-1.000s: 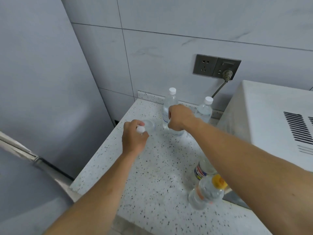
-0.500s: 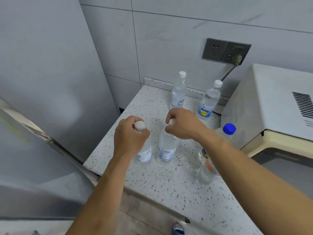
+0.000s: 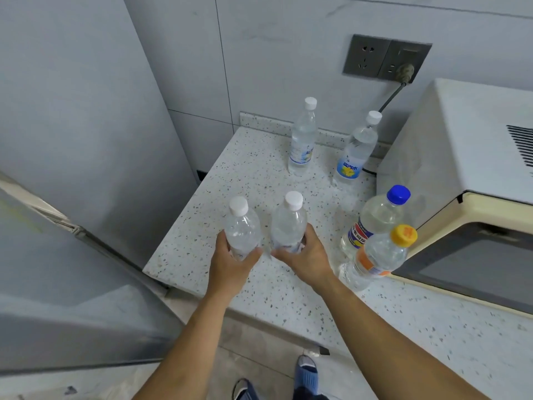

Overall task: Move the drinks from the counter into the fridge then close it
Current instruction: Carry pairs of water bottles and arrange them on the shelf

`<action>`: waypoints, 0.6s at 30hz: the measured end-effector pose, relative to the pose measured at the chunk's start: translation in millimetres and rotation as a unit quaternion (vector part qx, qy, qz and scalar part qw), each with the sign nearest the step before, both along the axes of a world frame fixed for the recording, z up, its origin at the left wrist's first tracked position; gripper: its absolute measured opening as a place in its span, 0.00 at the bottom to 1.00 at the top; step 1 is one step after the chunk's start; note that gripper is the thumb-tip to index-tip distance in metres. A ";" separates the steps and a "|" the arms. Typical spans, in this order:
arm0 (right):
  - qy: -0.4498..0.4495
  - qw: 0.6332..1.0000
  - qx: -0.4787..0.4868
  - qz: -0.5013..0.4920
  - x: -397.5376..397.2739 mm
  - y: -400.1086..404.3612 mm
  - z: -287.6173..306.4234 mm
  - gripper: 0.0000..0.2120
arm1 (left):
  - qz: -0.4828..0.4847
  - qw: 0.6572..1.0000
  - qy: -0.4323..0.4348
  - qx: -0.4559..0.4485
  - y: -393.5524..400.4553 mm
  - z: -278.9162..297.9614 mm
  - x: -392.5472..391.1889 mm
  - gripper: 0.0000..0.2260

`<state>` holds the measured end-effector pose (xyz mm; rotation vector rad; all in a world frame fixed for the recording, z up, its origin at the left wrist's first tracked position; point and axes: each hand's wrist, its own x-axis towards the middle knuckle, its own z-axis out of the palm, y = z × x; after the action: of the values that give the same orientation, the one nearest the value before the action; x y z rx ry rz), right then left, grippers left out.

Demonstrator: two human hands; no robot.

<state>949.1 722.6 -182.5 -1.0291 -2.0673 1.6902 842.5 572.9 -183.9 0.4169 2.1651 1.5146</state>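
- On the speckled desk (image 3: 259, 168), near its front left corner, both hands each grasp one clear bottle with a white cap.
- Left hand (image 3: 230, 267): fingers (image 3: 222, 241) and thumb curled round the lower body of the left bottle (image 3: 240, 226), which stands upright or nearly so; whether its base touches the desk cannot be told.
- Right hand (image 3: 305, 261): fingers curled round the lower body of the right bottle (image 3: 288, 223), just beside the left bottle; base contact with the desk likewise cannot be told.
- Four more drinks stand on the desk, all located relative to the microwave (image 3: 461, 168):
  - tall white-capped bottle (image 3: 302, 140), well to the left of the microwave, near the back wall;
  - second white-capped bottle (image 3: 357, 148) with a blue-and-yellow label, just beside the microwave's rear left corner;
  - blue-capped bottle (image 3: 377, 217), just beside the microwave's front left corner;
  - orange-capped bottle (image 3: 375, 255) with an orange label, in front of the blue-capped bottle, close to the microwave door.
- Fridge (image 3: 72, 140): grey body at the far left, on the opposite side of the desk from the microwave. Its door (image 3: 57, 284) stands open, with the door's top edge crossing the lower left of the view.
- Wall socket (image 3: 386, 57): above the microwave on the tiled wall, with a plug and grey cable running down behind the microwave.
- Blue slippers (image 3: 305, 373) show on the floor below the desk edge.
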 end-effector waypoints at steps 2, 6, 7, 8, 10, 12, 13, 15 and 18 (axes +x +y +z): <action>-0.001 1.000 0.004 -0.010 3.1 -1.5 -9.9 0.32 | 0.002 1.000 -0.010 0.009 -1.8 -6.0 -0.4 0.29; 0.030 0.999 0.004 -0.037 15.7 -11.6 -16.2 0.29 | 0.010 1.000 -0.002 0.029 -5.6 -9.6 5.2 0.29; 0.038 0.998 0.006 -0.043 20.7 -15.2 -17.0 0.28 | 0.010 0.999 0.006 0.034 -7.3 -10.7 7.4 0.29; 0.045 0.998 0.006 -0.049 26.3 -19.2 -17.9 0.27 | 0.011 0.999 0.012 0.040 -9.4 -12.3 9.6 0.29; 0.058 0.997 -0.001 -0.060 38.9 -27.2 -19.7 0.26 | 0.018 0.998 0.002 0.057 -14.4 -14.6 14.1 0.27; 0.069 0.996 -0.012 -0.060 51.2 -33.8 -20.4 0.25 | 0.021 0.997 -0.020 0.074 -21.8 -16.7 19.1 0.24; 0.073 0.996 -0.023 -0.053 57.5 -37.3 -20.0 0.24 | 0.017 0.996 -0.032 0.079 -26.6 -17.9 22.2 0.23; 0.091 0.993 -0.061 -0.036 70.0 -44.8 -17.0 0.21 | 0.002 0.994 -0.056 0.094 -39.4 -19.6 30.3 0.22; 0.108 0.983 -0.149 -0.008 85.8 -51.9 -7.9 0.19 | -0.024 0.989 -0.092 0.112 -59.4 -19.2 45.5 0.20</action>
<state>1035.0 670.7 -190.3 -0.8915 -1.7033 2.0459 888.0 513.4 -203.1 0.3820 1.8395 1.7058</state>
